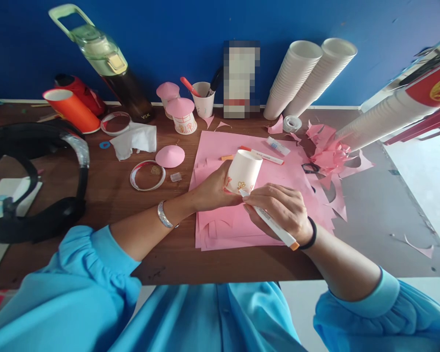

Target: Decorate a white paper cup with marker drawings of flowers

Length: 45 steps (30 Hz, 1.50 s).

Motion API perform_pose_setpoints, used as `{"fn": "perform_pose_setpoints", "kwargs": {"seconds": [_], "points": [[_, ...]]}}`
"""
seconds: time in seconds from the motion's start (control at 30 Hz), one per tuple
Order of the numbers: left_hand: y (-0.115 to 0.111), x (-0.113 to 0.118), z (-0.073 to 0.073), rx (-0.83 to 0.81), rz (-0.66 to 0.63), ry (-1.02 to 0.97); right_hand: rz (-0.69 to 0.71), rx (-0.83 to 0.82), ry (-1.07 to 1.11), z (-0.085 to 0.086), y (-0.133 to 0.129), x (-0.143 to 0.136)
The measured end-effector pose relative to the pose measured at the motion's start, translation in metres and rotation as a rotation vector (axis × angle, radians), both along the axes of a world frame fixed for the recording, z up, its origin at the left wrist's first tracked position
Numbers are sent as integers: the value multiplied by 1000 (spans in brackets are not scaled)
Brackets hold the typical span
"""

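My left hand [217, 188] is wrapped round a white paper cup [246, 168], holding it tilted above pink paper sheets [220, 144]. Small red and yellow-brown flowers are drawn along the cup's lower part. Between the fingers of my right hand [280, 210] is a white marker [275, 227] with an orange end, its tip at the cup's drawn flowers. Behind the cup, a marker with a red cap [267, 155] and a small glue stick [277, 145] lie on the sheets. A pink paper cone [170, 156] rests to the left.
Two decorated cups with pink cone roofs [183, 117] stand at the back, beside a cup of pens [204, 105]. Tall stacks of paper cups [293, 80] lean on the blue wall. Crumpled pink scraps [330, 151] lie right; a bottle [110, 73] and black headgear [82, 186] are left.
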<state>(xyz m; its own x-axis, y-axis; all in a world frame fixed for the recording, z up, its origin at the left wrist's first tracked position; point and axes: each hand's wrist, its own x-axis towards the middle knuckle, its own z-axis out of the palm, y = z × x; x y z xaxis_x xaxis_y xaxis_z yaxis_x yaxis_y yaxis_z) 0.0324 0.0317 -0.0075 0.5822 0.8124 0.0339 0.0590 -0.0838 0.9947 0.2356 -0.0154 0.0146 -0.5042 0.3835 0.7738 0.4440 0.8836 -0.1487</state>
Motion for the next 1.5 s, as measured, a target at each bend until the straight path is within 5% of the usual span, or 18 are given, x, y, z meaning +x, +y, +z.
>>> {"fn": "perform_pose_setpoints", "kwargs": {"seconds": [0.4, 0.53, 0.67, 0.87, 1.13, 1.4, 1.5], "points": [[0, -2, -6, 20, -21, 1, 112, -50, 32, 9, -4, 6], [0, -7, -3, -71, -64, -55, -2, -7, 78, 12, -3, 16], [1, -15, 3, -98, -57, -52, -98, -147, 186, 7, 7, 20], [2, -18, 6, -176, -84, -199, -13, -277, 202, 1, 22, 17], [1, -18, 8, -182, -241, -296, -1, -251, 146, 1, 23, 18], [-7, -5, 1, 4, 31, -116, -189, -59, -24, -2, 17, 16], [-7, -7, 2, -11, -20, -112, -138, -75, -32, 3, 15, 15]]}}
